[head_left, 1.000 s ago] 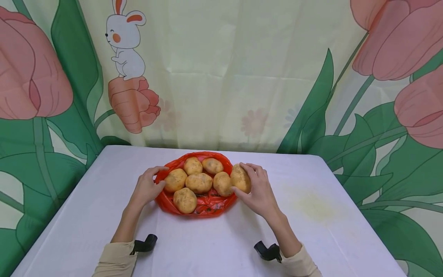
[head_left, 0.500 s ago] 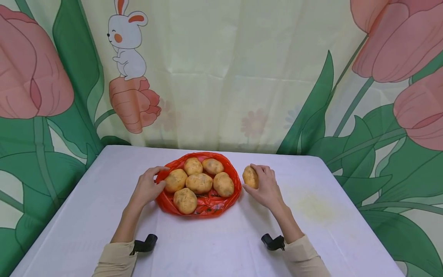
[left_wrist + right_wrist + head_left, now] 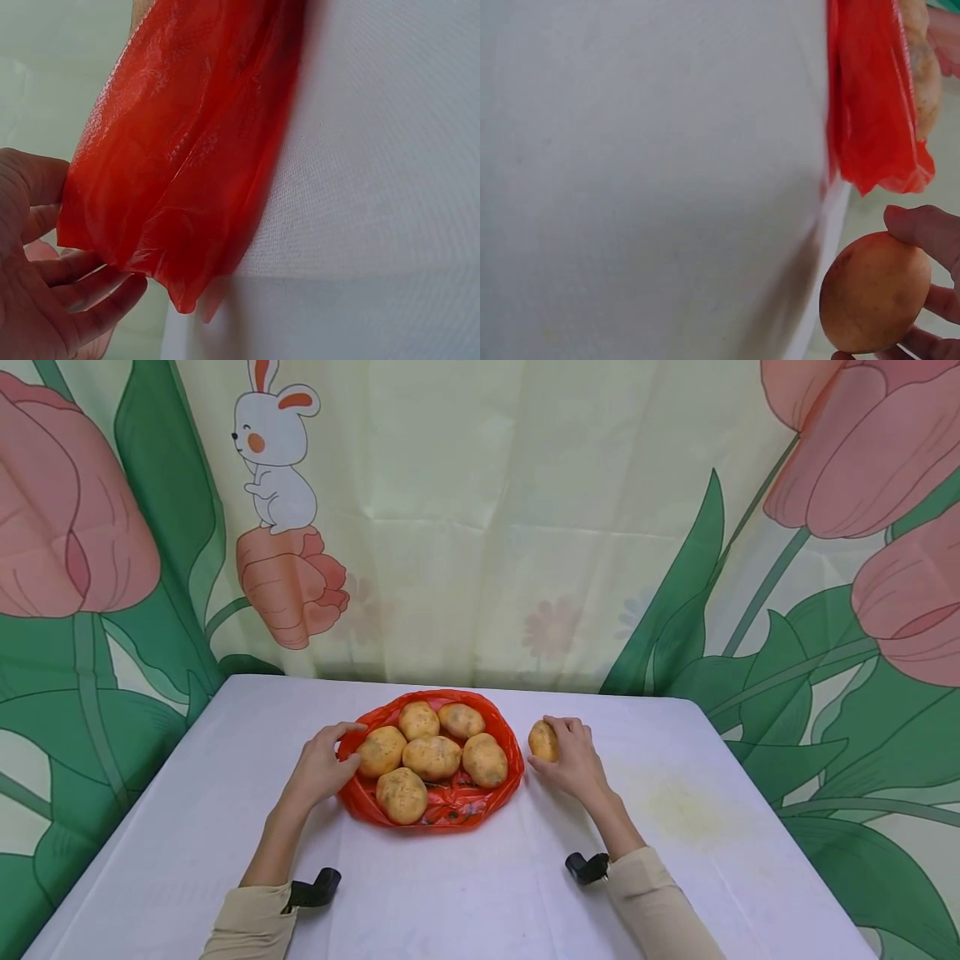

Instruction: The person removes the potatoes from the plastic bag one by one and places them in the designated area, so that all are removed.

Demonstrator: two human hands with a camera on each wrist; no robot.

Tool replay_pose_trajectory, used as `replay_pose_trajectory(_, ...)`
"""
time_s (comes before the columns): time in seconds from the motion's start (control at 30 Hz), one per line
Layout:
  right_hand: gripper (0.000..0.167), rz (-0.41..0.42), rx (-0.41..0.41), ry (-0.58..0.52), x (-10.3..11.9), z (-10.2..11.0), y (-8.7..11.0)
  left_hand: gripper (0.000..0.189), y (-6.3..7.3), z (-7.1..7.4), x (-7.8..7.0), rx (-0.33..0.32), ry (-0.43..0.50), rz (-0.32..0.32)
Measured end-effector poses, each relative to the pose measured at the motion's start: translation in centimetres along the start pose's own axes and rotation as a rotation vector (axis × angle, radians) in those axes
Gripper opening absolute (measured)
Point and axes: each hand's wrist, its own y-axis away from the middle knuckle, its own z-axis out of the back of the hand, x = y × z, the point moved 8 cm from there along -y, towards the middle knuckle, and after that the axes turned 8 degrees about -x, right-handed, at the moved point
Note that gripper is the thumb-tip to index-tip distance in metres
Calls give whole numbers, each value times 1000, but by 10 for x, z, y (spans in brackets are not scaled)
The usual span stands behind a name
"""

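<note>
A red plastic bag (image 3: pixel 472 814) lies spread on the table with its mouth up, several potatoes (image 3: pixel 431 757) inside. My left hand (image 3: pixel 322 768) grips its left rim, thumb and fingers at the plastic; the left wrist view shows the bag's wall (image 3: pixel 172 165) beside those fingers. Just right of the bag, my right hand (image 3: pixel 576 764) holds a single potato (image 3: pixel 543 742) between thumb and fingers. The right wrist view has this potato (image 3: pixel 874 292) apart from the bag, seemingly raised off the cloth. Part of it is hidden behind the hand in the head view.
A white cloth (image 3: pixel 442 893) covers the table, with a faint yellowish stain (image 3: pixel 686 806) to the right. Behind stands a printed curtain (image 3: pixel 480 568) with tulips and a rabbit. Each wrist wears a small black camera mount (image 3: pixel 318 887).
My right hand has carried its potato rightward, off the bag's right edge to beside it, and has since barely moved. The left hand stays at the bag's rim.
</note>
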Motion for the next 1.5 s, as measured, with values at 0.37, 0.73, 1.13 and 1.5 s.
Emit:
replay_pose_trajectory(0.37,75,-67,28,29,-11,-9,-4,45,-1,-1,-2,-1,2,-5)
replay_pose_trajectory(0.73,84,-94,54,17,-11,-10,-2,45,0,0,0,13,7,18)
replay_pose_trajectory(1.13,78,-58,34,7,-6,-7,-1,45,0,2,0,0,0,10)
replay_pose_trajectory(1.5,69,19,-47,-46,21,1,7,46,1,1,2,20,-14,8)
